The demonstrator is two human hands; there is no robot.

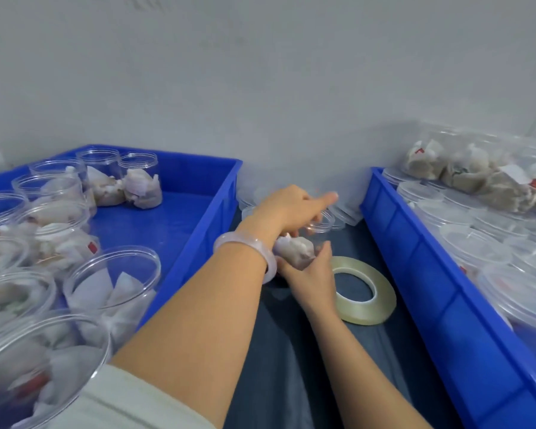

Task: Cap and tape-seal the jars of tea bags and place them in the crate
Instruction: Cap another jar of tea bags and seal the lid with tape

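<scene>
A clear jar of tea bags (297, 247) lies tilted between the two blue crates. My right hand (311, 275) grips it from below. My left hand (287, 207), with a pale bangle on the wrist, reaches across it and holds a clear cap (321, 224) at the jar's mouth, forefinger pointing out. A roll of clear tape (364, 289) lies flat on the dark cloth just right of my right hand. The left blue crate (195, 233) holds several open jars of tea bags (140, 184). The right blue crate (415, 261) holds several capped jars (474, 246).
Loose clear caps (347, 212) are stacked against the wall between the crates. A clear bag of tea bags (477, 174) lies on top of the capped jars at the far right. A grey wall stands close behind everything.
</scene>
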